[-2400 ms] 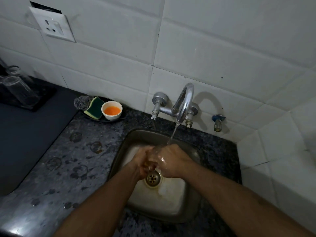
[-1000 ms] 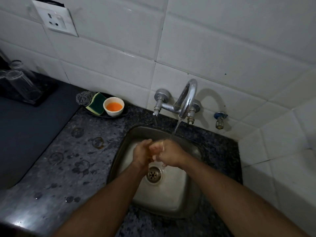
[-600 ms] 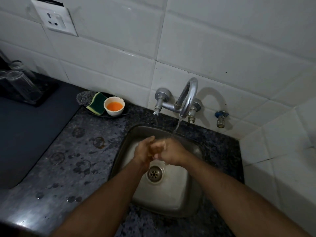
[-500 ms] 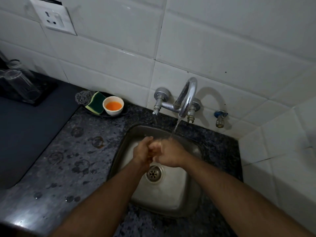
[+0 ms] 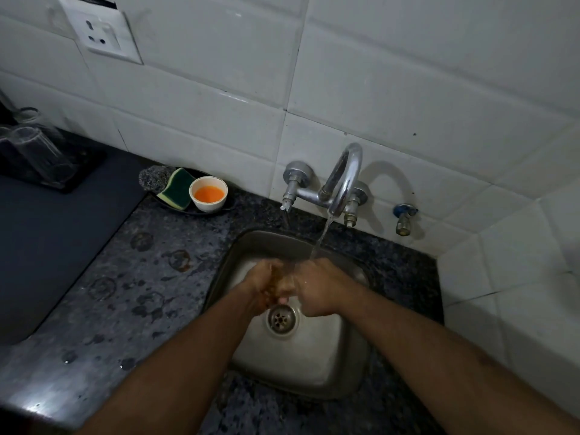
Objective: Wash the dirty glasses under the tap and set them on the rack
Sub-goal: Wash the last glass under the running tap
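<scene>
Both hands meet over the sink point(image 5: 351, 365), just behind the drain point(image 5: 280, 318), pressed one against the other. The left hand point(image 5: 262, 285) and right hand point(image 5: 317, 285) overlap; motion blur hides the fingers, so grip cannot be determined. No glass is discernible between them. Water point(image 5: 320, 240) from the tap point(image 5: 342, 177) lands on the hands. Clear glasses point(image 5: 34, 149) stand on the rack point(image 5: 75, 171) at the counter's far left edge, well apart from both hands.

Both hands, the left hand point(image 5: 262, 285) and right hand point(image 5: 317, 285), are being held together under water running from the tap point(image 5: 340, 180) above the sink point(image 5: 314, 365); glasses point(image 5: 34, 152) are being kept on the rack point(image 5: 78, 174).
</scene>
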Demonstrator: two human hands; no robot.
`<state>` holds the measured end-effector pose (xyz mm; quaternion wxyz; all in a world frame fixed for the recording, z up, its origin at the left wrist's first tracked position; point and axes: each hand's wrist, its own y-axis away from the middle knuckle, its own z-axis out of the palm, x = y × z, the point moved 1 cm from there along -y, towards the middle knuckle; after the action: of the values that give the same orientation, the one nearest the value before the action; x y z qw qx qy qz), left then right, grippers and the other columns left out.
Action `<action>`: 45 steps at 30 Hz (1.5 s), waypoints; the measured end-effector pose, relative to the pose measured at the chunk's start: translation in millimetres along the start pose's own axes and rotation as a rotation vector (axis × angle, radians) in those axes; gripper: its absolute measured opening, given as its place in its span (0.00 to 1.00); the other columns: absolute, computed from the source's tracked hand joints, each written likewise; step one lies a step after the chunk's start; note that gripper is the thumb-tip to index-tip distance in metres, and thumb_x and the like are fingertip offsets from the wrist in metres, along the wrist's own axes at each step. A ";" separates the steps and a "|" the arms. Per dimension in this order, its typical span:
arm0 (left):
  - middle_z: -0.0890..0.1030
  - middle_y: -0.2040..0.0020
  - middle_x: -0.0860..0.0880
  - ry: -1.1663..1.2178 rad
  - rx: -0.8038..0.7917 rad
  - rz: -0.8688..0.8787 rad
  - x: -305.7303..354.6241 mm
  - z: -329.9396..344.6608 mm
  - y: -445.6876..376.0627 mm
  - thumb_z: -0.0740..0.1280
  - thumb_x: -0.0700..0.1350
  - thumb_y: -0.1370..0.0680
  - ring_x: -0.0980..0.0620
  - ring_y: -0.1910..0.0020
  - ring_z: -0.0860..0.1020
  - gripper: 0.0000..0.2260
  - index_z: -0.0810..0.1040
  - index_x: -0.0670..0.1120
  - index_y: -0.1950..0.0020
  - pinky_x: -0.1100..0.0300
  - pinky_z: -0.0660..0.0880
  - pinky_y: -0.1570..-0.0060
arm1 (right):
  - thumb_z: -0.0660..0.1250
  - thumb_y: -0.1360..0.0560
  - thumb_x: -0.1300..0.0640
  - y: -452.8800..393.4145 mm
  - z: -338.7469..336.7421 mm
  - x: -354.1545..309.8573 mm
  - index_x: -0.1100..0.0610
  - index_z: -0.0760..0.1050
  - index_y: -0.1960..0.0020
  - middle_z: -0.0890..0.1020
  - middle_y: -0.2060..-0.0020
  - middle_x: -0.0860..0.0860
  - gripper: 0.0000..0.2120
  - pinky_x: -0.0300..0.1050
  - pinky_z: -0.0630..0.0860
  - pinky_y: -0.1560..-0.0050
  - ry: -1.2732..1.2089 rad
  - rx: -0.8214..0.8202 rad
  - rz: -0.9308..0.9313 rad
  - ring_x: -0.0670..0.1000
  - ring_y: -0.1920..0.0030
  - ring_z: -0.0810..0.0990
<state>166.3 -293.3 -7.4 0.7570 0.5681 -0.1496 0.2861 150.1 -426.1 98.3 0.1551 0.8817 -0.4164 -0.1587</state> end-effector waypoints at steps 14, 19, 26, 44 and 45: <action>0.74 0.77 0.47 -0.012 -0.071 -0.043 -5.6 9.2 5.7 0.61 0.44 0.16 0.54 0.85 0.69 0.18 0.74 0.41 0.66 0.69 0.61 0.86 | 0.70 0.23 0.54 8.5 -2.7 -4.0 0.45 0.81 0.39 0.83 0.44 0.46 0.14 0.47 0.78 0.46 0.112 -0.040 0.025 0.51 0.45 0.81; 0.75 0.75 0.49 0.017 -0.091 -0.023 3.0 13.6 6.8 0.62 0.48 0.16 0.54 0.83 0.71 0.18 0.76 0.44 0.64 0.69 0.63 0.84 | 0.72 0.23 0.60 0.9 0.6 -3.2 0.47 0.81 0.53 0.82 0.56 0.44 0.08 0.45 0.79 0.52 -0.505 0.025 0.408 0.47 0.51 0.83; 0.74 0.71 0.48 0.120 -0.034 0.085 -9.4 11.1 5.7 0.67 0.54 0.21 0.53 0.79 0.69 0.15 0.78 0.46 0.63 0.65 0.62 0.82 | 0.74 0.25 0.58 -8.2 14.2 0.3 0.45 0.83 0.42 0.85 0.53 0.45 0.13 0.49 0.84 0.53 -0.635 0.085 0.389 0.48 0.53 0.85; 0.74 0.72 0.48 -0.043 0.015 -0.016 -7.1 13.3 -4.5 0.65 0.49 0.20 0.54 0.81 0.68 0.11 0.77 0.47 0.61 0.66 0.59 0.83 | 0.68 0.25 0.65 0.1 25.2 -7.2 0.56 0.83 0.41 0.86 0.48 0.55 0.14 0.49 0.84 0.54 -1.019 0.039 0.516 0.56 0.47 0.86; 0.75 0.71 0.48 -0.043 -0.008 -0.045 -6.0 13.0 -3.9 0.65 0.48 0.20 0.54 0.81 0.68 0.11 0.78 0.45 0.60 0.66 0.59 0.83 | 0.69 0.27 0.63 2.6 23.4 -6.0 0.56 0.83 0.41 0.85 0.46 0.53 0.15 0.51 0.83 0.47 -0.773 0.010 0.419 0.56 0.43 0.84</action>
<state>165.2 -308.0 -9.7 0.7620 0.5745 -0.1542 0.2560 135.1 -426.3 79.1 0.0126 0.6548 -0.6142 -0.4402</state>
